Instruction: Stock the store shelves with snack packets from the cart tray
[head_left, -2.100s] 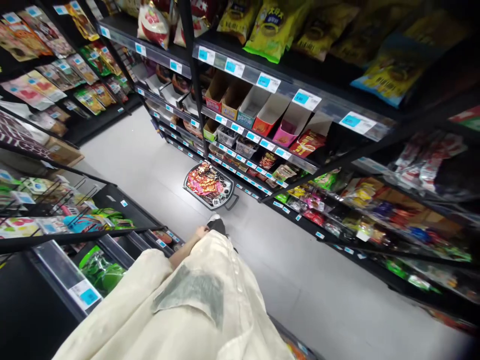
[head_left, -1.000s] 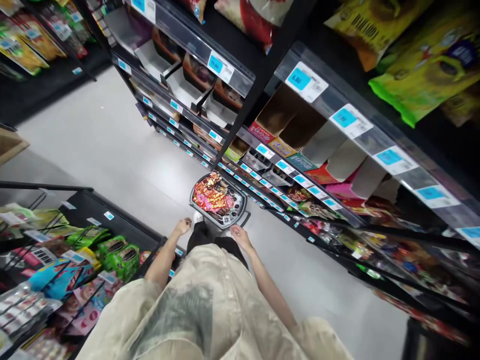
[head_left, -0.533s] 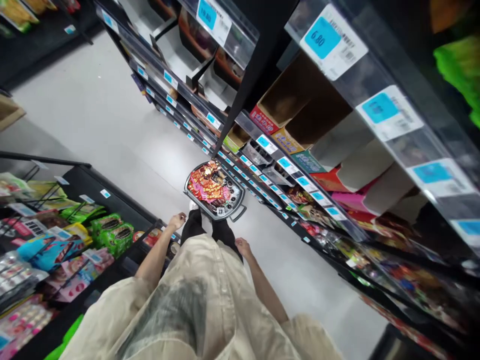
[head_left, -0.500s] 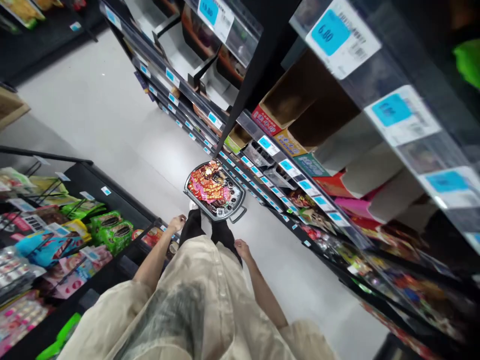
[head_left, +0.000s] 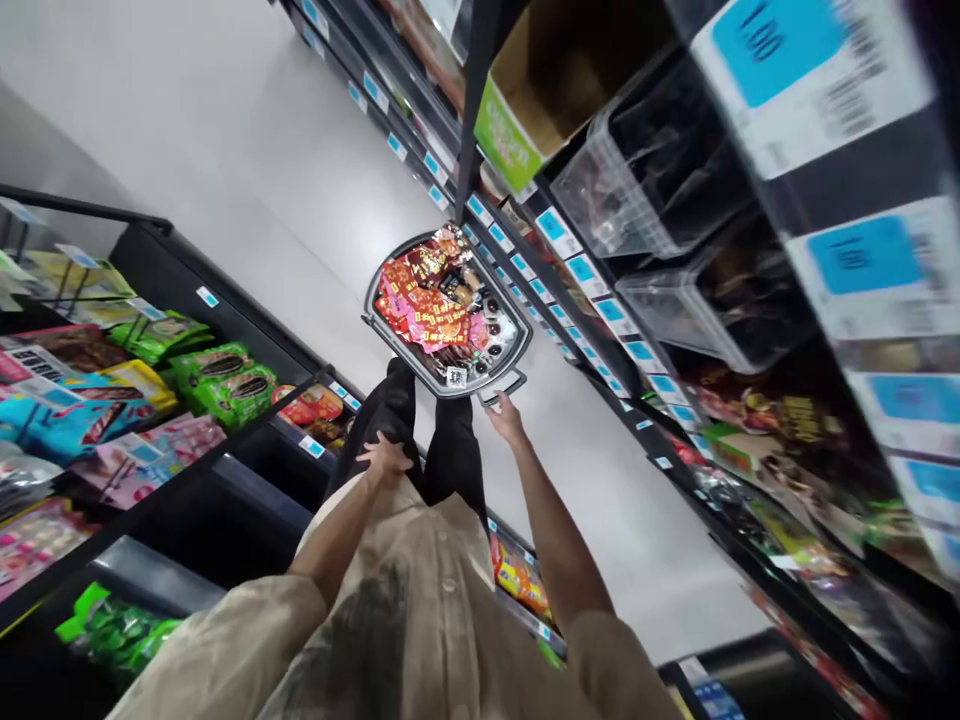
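Observation:
In the aisle, just beyond my black-trousered legs, stands a grey shopping basket (head_left: 429, 388). Red and pink snack packets (head_left: 431, 305) fill most of it, with dark round-topped items along its right side. The fingers of my right hand (head_left: 506, 418) are curled at the basket's handle (head_left: 517, 380), which sticks out on the near right side. My left hand (head_left: 386, 457) rests on my left thigh with its fingers spread and holds nothing.
Shelves with blue price tags (head_left: 551, 225) run along the right, carrying clear plastic bins (head_left: 622, 190) and a green-fronted carton (head_left: 506, 135). On the left, a low black rack holds green snack bags (head_left: 232, 385) and other packets. Pale floor (head_left: 300, 200) stretches ahead between them.
My body has bent lower, so the basket looks larger and nearer. My right hand has gone forward to the basket handle; my left hand has come from beside my leg onto my thigh.

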